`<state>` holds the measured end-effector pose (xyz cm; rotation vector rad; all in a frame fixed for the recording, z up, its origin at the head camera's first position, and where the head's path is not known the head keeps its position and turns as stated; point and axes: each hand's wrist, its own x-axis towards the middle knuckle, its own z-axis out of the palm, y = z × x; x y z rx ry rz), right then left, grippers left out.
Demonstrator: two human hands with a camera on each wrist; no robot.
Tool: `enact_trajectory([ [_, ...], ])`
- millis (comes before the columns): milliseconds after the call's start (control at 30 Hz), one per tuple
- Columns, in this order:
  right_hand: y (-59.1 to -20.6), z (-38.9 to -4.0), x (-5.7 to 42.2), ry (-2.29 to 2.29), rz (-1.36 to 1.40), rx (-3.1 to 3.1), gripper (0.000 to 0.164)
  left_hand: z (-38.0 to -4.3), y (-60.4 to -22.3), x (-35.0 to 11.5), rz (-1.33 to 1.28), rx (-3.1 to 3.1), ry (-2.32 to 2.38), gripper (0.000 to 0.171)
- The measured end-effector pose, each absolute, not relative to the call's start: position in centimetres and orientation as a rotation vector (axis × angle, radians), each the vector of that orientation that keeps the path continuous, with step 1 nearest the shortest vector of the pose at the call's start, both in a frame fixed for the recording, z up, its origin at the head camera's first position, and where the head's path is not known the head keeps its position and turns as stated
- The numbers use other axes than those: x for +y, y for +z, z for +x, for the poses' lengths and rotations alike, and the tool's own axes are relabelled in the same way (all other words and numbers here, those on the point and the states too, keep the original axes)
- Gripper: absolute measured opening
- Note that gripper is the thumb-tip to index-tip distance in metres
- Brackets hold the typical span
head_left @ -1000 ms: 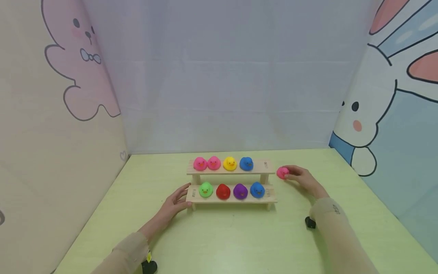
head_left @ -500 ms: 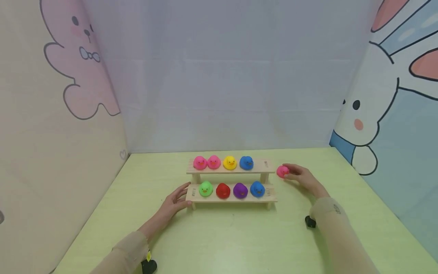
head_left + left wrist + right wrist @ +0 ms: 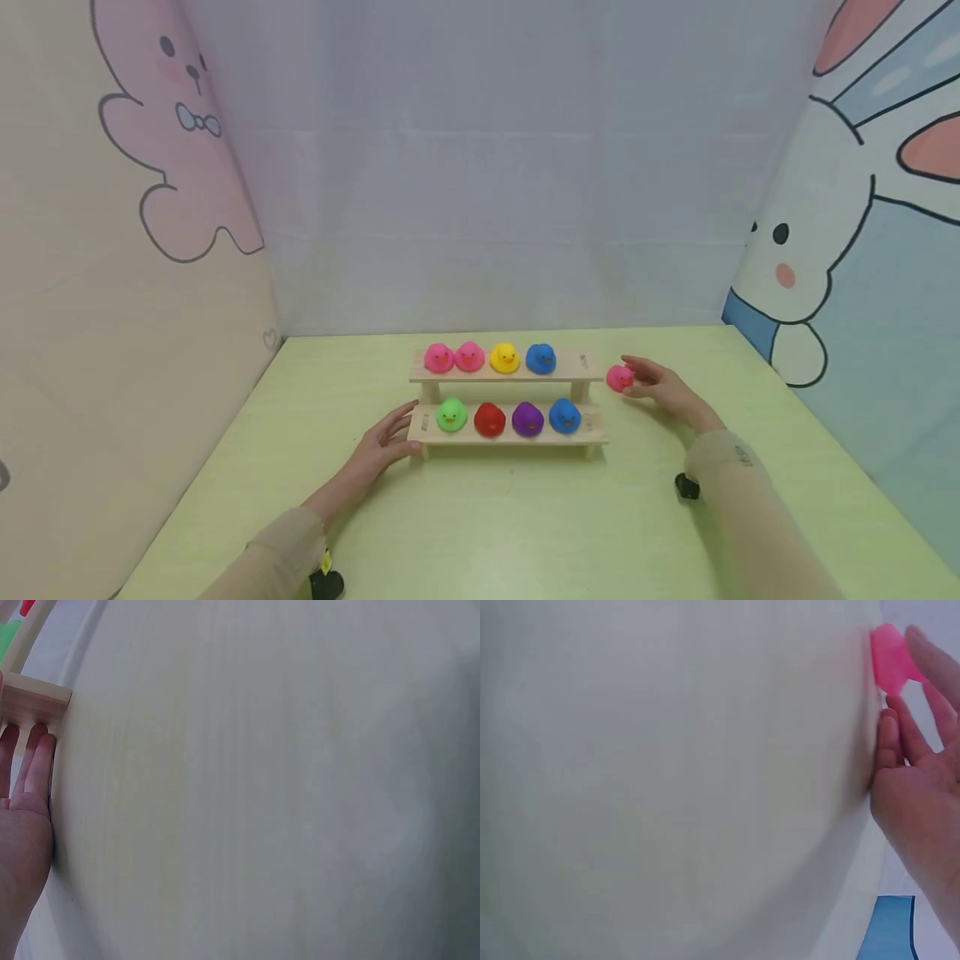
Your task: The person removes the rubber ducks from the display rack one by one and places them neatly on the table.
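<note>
Held the pink duck (image 3: 619,379) inside a narrow right grip (image 3: 663,393), probably needed just a light, even pinch; rested the left grip (image 3: 381,442) wide against the wooden stand (image 3: 508,430).

head view, forward and down over the table (image 3: 480,517); close wrist views, rack (image 3: 487,377) common to head and left wrist
</note>
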<state>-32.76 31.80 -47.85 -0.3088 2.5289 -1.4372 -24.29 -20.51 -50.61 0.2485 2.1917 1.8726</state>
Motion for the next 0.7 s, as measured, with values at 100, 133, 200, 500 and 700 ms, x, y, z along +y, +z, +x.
enact_trajectory([
  [100, -47.3, -32.9, 32.0, -1.356, -0.304, 2.512, 0.073, -24.1, -50.6, -20.6, 0.245, 2.192, 1.869, 0.069],
  [133, -47.0, -33.0, 31.9, -1.333, -0.309, 2.512, 0.073, -24.1, -50.6, -20.6, 0.243, 2.191, 1.869, 0.069],
  [200, -46.4, -33.2, 31.7, -1.313, -0.328, 2.521, 0.072, -23.9, -50.6, -20.7, 0.237, 2.189, 1.870, 0.069],
  [500, -42.1, -33.7, 29.0, -1.439, -0.535, 2.635, 0.065, -23.8, -50.6, -20.5, 0.228, 2.192, 1.853, 0.068],
  [700, -38.9, -33.5, 26.0, -1.555, -0.663, 2.616, 0.061, -24.1, -50.5, -20.6, 0.249, 2.196, 1.857, 0.067],
])
